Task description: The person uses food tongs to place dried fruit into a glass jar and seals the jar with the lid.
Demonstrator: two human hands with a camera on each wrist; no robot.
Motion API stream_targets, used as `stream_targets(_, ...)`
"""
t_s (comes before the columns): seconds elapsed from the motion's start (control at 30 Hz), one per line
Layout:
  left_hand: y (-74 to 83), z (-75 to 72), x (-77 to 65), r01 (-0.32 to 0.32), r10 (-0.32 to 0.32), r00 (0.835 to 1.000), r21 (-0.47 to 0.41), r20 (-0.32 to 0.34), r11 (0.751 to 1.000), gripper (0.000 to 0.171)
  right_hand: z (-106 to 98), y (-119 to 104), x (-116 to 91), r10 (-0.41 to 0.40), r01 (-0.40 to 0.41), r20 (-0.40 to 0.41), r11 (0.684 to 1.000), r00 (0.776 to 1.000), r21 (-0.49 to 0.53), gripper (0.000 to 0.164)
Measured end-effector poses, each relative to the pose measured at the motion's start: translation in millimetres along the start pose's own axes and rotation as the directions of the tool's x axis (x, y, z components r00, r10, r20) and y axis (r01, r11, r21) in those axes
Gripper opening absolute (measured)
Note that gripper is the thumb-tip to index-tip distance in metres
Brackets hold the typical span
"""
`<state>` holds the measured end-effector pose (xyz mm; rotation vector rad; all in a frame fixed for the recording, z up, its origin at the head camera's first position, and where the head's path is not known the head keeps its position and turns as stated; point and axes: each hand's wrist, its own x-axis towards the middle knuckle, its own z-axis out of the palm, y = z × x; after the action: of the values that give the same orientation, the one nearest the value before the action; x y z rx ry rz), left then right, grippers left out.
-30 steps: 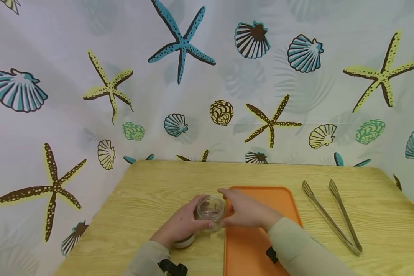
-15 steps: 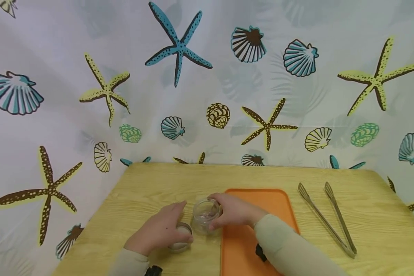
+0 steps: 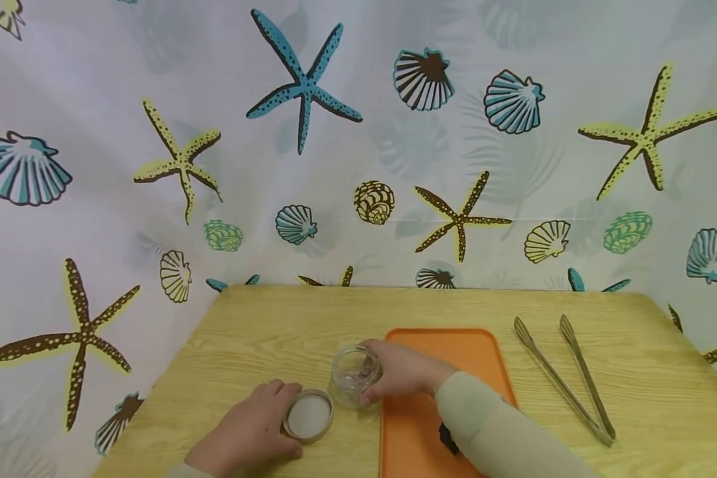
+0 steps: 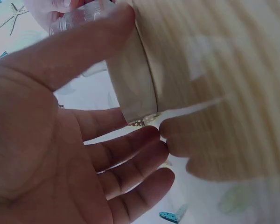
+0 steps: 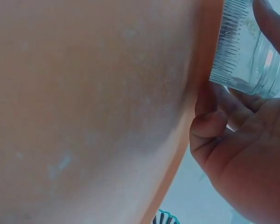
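Note:
My right hand (image 3: 403, 368) curls round a small clear glass jar (image 3: 348, 392), thumb on the near side and fingers on the far side. Its mouth faces up, and small dark bits show inside. The right wrist view shows the ribbed lower part of the jar (image 5: 231, 42) beside the hand (image 5: 252, 140). Left of the jar lies a round metal jar lid (image 3: 309, 417), pale inside facing up. My left hand (image 3: 251, 425) holds the lid by its left side. In the left wrist view the thumb and index finger of the hand (image 4: 84, 140) span the lid's rim (image 4: 133, 77).
An orange tray (image 3: 442, 345) lies just right of the jar, under my right forearm. Farther right, metal tongs (image 3: 564, 382) lie spread on the wood-grain table (image 3: 275, 318). A curtain (image 3: 334, 166) printed with shells and starfish hangs behind the table.
My left hand has let go of the jar and moved down and left to the lid. My right hand has closed round the jar. The head view has shifted slightly.

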<state>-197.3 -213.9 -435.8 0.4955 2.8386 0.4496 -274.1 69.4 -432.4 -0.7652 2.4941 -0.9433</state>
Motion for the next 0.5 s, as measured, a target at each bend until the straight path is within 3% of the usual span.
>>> stream_targets(0.27, 4.8, 1.3, 6.2, 0.021, -0.017, 0.998, 0.065, -0.057, 0.998, 0.084, -0.6, -4.1, 1.4, -0.016, 0.016, 0.002, 0.999, 1.0, -0.028, 0.079)
stream_targets(0.5, 5.1, 0.5, 8.9, 0.054, -0.042, 0.985, 0.069, -0.167, 0.996, 0.08, 3.6, -5.8, 0.2, -0.027, 0.026, -0.017, 0.996, 0.999, -0.086, 0.079)
